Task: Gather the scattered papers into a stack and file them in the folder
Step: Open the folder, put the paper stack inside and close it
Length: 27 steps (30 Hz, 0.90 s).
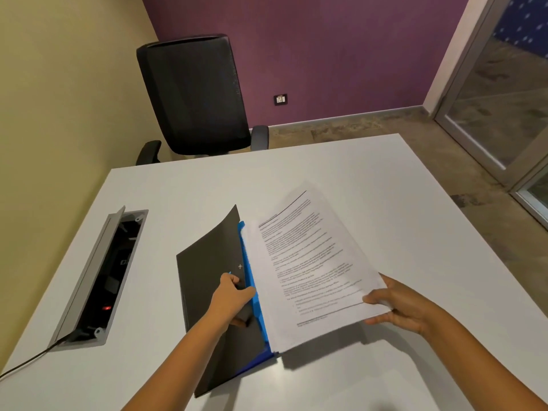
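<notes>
A stack of printed white papers (pixel 308 262) lies tilted in the middle of the white table (pixel 385 203), its left edge inside an open folder (pixel 207 268) with a dark cover and a blue inner spine. My left hand (pixel 234 298) grips the raised dark cover near its right edge, fingers curled round it. At the stack's near right corner, my right hand (pixel 397 307) pinches the papers with the thumb on top. The stack's right side is lifted off the table and casts a shadow below.
An open cable box (pixel 100 277) is sunk into the table at the left, a black cord running from its near end. A black office chair (pixel 195 96) stands behind the far edge. A glass door is at the right.
</notes>
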Each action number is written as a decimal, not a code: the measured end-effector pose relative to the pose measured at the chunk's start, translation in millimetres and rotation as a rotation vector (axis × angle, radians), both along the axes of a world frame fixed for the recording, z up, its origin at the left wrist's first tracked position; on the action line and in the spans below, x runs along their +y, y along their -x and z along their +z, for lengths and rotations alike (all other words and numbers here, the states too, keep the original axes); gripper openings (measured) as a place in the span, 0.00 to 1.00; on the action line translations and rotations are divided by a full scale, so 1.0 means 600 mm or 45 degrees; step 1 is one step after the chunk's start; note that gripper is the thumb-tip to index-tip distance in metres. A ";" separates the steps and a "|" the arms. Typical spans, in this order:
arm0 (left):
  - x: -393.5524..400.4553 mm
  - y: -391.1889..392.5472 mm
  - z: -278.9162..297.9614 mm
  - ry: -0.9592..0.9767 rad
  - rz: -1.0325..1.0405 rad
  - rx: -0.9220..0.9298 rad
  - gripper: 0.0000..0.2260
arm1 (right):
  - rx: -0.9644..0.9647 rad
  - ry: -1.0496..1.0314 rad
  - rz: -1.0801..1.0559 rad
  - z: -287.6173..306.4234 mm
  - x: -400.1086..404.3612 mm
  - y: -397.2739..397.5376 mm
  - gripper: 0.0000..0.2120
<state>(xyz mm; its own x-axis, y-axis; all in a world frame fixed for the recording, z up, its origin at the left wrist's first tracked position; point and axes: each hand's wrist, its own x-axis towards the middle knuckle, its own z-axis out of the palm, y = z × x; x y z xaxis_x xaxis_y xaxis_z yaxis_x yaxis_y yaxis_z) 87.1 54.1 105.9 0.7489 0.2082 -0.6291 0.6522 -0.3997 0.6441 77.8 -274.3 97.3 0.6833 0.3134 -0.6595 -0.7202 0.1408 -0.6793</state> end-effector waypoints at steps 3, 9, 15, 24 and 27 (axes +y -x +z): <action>0.001 0.001 0.007 -0.015 -0.014 -0.006 0.17 | 0.007 0.046 0.124 0.017 0.012 -0.010 0.22; -0.005 0.016 0.006 0.005 -0.080 0.011 0.17 | -0.097 0.206 0.182 0.052 0.059 -0.034 0.22; -0.024 0.015 0.005 0.039 -0.070 -0.016 0.18 | -0.219 0.301 0.146 0.054 0.143 -0.009 0.27; -0.043 0.022 0.004 0.087 -0.078 -0.034 0.17 | -0.510 0.557 0.454 -0.003 0.238 0.060 0.27; -0.047 0.030 0.002 0.088 -0.072 -0.048 0.17 | -0.512 0.588 0.493 -0.005 0.256 0.052 0.27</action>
